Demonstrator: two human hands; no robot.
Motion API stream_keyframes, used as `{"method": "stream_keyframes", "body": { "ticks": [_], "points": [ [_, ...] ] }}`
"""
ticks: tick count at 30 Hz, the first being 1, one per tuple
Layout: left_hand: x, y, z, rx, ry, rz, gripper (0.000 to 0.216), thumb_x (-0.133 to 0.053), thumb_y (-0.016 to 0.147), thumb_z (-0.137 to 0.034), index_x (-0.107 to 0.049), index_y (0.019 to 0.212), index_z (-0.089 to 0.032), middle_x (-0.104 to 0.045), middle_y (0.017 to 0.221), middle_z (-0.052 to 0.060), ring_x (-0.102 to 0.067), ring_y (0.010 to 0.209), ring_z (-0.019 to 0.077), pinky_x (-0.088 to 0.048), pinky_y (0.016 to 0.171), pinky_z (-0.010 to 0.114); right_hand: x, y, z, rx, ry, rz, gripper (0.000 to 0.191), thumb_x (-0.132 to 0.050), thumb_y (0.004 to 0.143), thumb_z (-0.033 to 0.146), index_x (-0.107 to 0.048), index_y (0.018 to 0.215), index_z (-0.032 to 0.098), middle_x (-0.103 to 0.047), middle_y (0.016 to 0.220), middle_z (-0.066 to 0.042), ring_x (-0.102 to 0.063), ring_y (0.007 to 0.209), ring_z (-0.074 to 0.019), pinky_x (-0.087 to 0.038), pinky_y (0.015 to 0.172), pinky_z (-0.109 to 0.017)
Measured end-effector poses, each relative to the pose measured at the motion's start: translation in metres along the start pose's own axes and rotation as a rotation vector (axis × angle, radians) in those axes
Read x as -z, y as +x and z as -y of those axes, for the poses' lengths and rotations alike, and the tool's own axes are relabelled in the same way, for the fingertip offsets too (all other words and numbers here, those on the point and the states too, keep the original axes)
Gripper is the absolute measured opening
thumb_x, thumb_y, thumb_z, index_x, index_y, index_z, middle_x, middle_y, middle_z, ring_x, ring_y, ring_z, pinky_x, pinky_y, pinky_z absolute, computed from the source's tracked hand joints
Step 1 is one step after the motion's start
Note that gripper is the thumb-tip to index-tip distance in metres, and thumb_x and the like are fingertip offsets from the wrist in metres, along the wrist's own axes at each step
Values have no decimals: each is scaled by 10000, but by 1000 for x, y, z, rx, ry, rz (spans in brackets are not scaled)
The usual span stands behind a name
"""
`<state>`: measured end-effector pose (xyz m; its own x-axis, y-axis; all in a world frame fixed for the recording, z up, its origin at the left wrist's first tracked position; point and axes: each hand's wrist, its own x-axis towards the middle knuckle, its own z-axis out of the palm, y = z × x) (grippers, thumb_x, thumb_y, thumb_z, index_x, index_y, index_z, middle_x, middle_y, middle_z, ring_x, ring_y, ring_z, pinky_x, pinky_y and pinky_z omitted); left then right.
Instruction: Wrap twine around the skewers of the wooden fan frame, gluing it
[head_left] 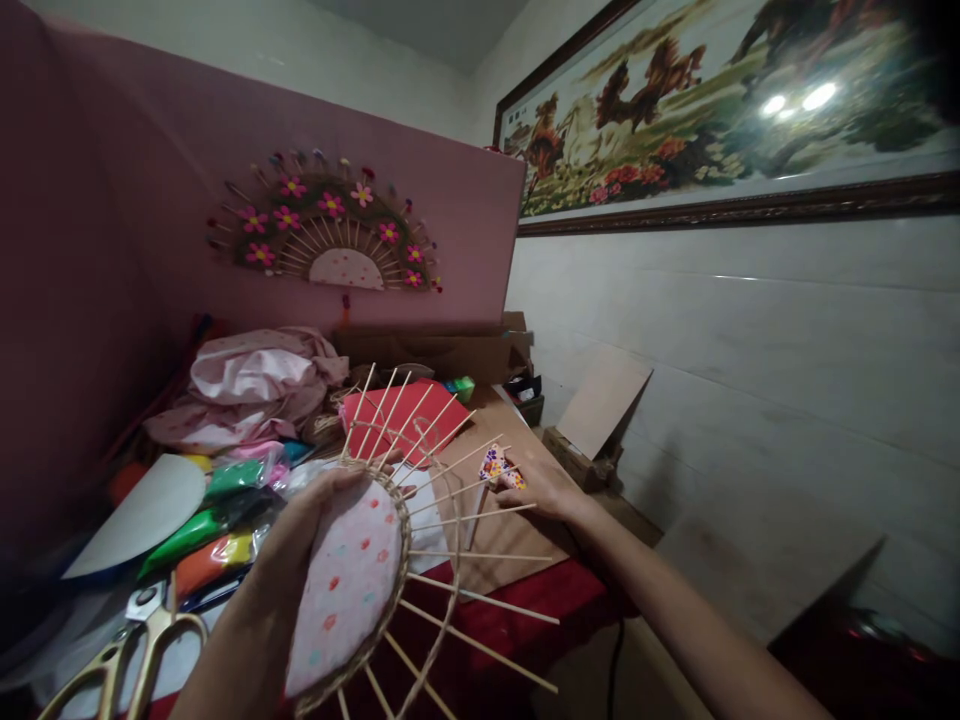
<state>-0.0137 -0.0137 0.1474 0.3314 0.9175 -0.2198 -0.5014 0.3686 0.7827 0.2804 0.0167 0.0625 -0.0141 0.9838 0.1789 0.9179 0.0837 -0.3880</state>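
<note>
My left hand (pixel 330 510) grips a half-round fan frame (pixel 349 580), thumb over its pale cloth with red and teal spots. Braided twine (pixel 403 540) edges the cloth, and thin wooden sticks (pixel 487 603) radiate from it; a looser strand of twine crosses them further out. Beyond the sticks, at the board's right side, my right hand (pixel 544 487) is closed around a small flower-patterned glue gun (pixel 496 468). Some stick tips overlap this hand in view. A thin pale stick (pixel 474 517) lies by the glue gun.
Gold-handled scissors (pixel 154 630), a white half-disc (pixel 139 515) and bagged coloured clay (pixel 202 535) lie left. Behind are crumpled cloth (pixel 255 375) and red sheets (pixel 409 420). A decorated fan (pixel 345 265) hangs on the pink panel. A black cord (pixel 616 660) hangs off the table's right side.
</note>
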Motion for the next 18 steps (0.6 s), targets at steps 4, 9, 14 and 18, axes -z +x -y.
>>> {"method": "stream_keyframes", "body": {
  "ticks": [4, 9, 14, 18],
  "points": [
    [4, 1, -1, -5, 5, 2, 404, -546, 663, -111, -629, 1057, -72, -708, 694, 123, -678, 604, 257, -548, 556, 331, -5, 2, -4, -78, 197, -85, 303, -674, 646, 374, -614, 844, 152, -609, 817, -76, -541, 749, -194, -358, 649, -266],
    [13, 10, 3, 14, 54, 65, 459, -557, 679, -189, -596, 1125, -87, -705, 710, 122, -674, 646, 255, -539, 599, 342, 17, 1, -18, -206, 359, -273, 337, -419, 819, 483, -520, 878, 168, -533, 716, -35, -484, 554, -124, -345, 475, -225],
    [18, 20, 9, -1, 150, 124, 429, -594, 652, -213, -636, 1054, -68, -700, 703, 127, -667, 679, 257, -527, 601, 325, 51, -33, 4, -214, 1086, -442, 340, -580, 733, 492, -471, 874, 202, -385, 670, 54, -272, 404, -29, -180, 321, -151],
    [17, 21, 12, 6, 219, 116, 437, -622, 631, -245, -654, 1035, -82, -702, 696, 118, -664, 701, 267, -518, 630, 332, 72, -71, 51, -172, 1291, -128, 321, -627, 728, 447, -512, 907, 207, -435, 650, 58, -279, 376, -17, -168, 293, -139]
  ]
}}
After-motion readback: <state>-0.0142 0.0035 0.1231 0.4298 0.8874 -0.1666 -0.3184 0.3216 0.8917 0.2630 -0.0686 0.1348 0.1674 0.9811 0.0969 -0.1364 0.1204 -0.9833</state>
